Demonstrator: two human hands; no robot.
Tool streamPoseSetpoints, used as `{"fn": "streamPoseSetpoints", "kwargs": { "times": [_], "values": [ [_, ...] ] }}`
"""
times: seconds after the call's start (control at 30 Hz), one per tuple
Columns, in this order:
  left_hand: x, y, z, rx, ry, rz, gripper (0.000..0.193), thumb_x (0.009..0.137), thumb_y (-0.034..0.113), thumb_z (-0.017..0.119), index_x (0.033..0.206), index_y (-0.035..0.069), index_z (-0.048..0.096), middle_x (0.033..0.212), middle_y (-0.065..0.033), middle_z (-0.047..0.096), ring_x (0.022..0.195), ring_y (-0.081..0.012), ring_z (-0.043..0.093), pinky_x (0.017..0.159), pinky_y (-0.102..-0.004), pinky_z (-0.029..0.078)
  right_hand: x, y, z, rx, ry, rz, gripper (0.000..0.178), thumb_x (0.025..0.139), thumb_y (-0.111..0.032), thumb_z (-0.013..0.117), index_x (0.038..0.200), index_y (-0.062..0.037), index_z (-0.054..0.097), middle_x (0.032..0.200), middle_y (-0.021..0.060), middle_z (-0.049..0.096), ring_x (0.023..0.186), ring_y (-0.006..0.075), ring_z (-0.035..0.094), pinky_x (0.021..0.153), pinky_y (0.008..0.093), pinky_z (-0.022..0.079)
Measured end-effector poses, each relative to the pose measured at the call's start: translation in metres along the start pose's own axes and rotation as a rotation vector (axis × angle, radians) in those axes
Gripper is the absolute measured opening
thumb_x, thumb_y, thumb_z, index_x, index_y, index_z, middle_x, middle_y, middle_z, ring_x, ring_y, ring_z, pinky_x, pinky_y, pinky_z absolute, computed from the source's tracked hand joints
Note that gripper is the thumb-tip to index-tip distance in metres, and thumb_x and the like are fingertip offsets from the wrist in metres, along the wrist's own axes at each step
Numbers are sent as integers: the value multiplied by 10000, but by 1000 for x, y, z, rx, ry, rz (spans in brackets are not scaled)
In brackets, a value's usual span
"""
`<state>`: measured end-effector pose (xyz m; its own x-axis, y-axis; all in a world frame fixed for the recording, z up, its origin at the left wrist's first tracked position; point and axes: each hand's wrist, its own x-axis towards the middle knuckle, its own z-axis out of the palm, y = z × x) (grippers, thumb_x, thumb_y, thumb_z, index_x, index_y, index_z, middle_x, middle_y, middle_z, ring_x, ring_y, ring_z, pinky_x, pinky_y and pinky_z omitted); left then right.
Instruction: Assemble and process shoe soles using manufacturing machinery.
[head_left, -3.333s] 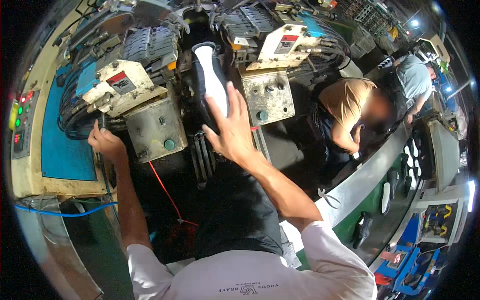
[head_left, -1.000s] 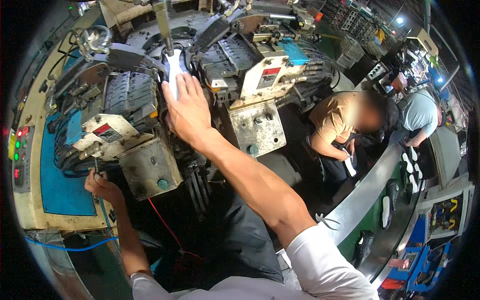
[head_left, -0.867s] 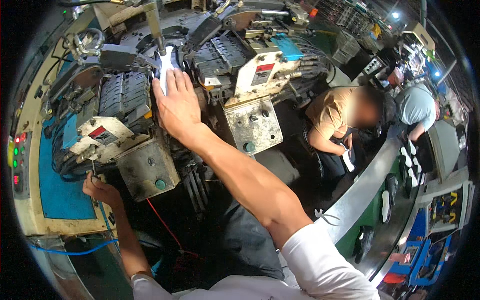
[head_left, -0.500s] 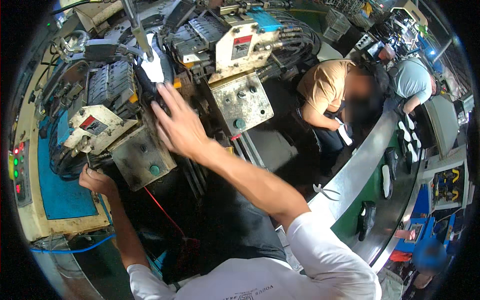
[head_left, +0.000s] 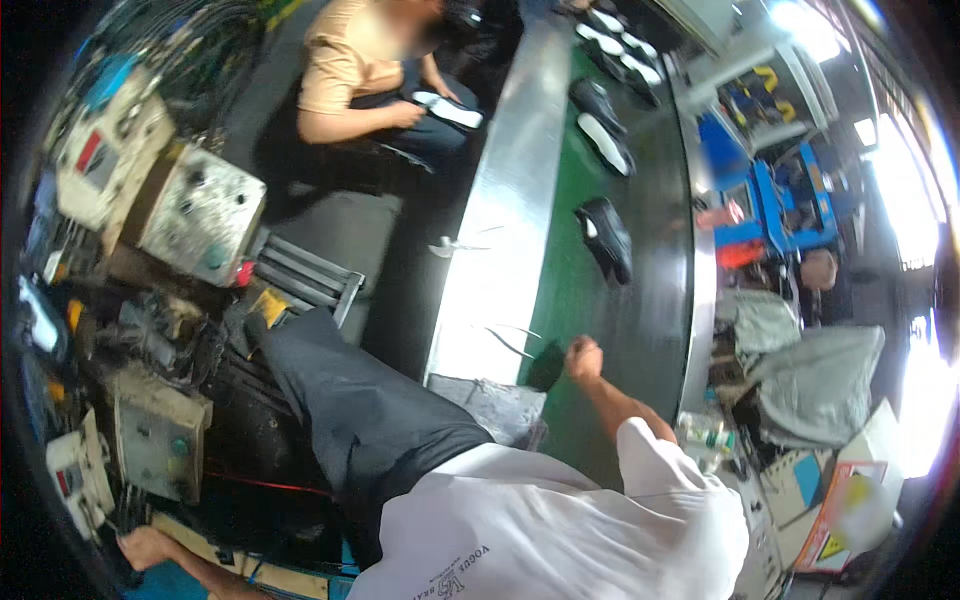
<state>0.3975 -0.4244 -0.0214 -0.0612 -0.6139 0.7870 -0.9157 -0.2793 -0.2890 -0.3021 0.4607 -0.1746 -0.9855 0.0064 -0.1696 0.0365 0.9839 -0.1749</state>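
Note:
My right hand (head_left: 584, 357) is over the green conveyor belt (head_left: 570, 300), its fingers curled in and slightly blurred, with no object showing in them. Just left of it, thin curved handles (head_left: 512, 338) of a hand tool lie across the shiny metal ledge (head_left: 500, 200). Farther along the belt rests a black shoe (head_left: 606, 240). At the lower left, my left hand (head_left: 148, 548) is closed beside the shoe machine (head_left: 160, 430); what its fingers hold is hidden. A shoe with a white part (head_left: 42, 318) sits in the machine at the left rim.
Pliers (head_left: 460, 245) lie farther up the ledge. Beyond it a seated person (head_left: 350, 80) holds a white-soled shoe (head_left: 450, 110). More shoes (head_left: 605, 140) stand on the belt's far part. A grey plastic bag (head_left: 490, 405) is by my leg; a grey cover (head_left: 820, 390) drapes something at right.
The view has swung right, toward the belt. My right hand has left the shoe in the machine and is now above the belt. My left hand stays by the machine.

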Motion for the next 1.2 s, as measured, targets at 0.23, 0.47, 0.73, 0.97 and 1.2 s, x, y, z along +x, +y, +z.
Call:
{"fn": "streamPoseSetpoints", "kwargs": {
  "times": [0.23,0.47,0.73,0.97,1.2],
  "values": [
    [11,7,-62,-651,-216,-102,715,1141,613,420,1534,46,603,1474,-265,631,1284,-477,643,1119,-619,532,73,150,-20,72,103,498,715,901,-287,787,1460,81,534,1338,321,691,1261,507,661,1109,558,516],
    [-75,-4,-131,-1276,-1331,-509,546,1110,475,619,1462,61,568,1125,-130,696,1171,-349,667,1061,-519,559,238,124,-80,195,146,376,1097,806,-411,869,1678,-15,334,1573,381,483,1490,517,463,1266,526,383],
    [-264,15,-221,-1381,-1461,-777,326,1111,289,644,1380,105,625,1021,-56,681,949,-228,651,897,-425,590,238,45,-54,173,-29,533,1056,754,-520,910,1640,-138,479,1582,274,538,1516,451,445,1260,513,374],
    [-275,182,-169,-1700,-1585,-151,400,1086,180,685,1454,48,597,1186,-80,689,1005,-202,670,896,-368,576,147,95,-10,1103,-183,391,517,903,-311,842,1288,-16,664,1072,105,729,976,281,711,824,450,598],
    [-264,375,-408,-1864,-1706,22,478,1099,231,656,1504,-9,581,1219,-118,727,1113,-210,718,968,-342,584,-18,-9,-71,1775,-627,632,437,1024,-172,723,1397,-31,544,1335,192,636,1150,366,681,903,529,640]
  ]
}}
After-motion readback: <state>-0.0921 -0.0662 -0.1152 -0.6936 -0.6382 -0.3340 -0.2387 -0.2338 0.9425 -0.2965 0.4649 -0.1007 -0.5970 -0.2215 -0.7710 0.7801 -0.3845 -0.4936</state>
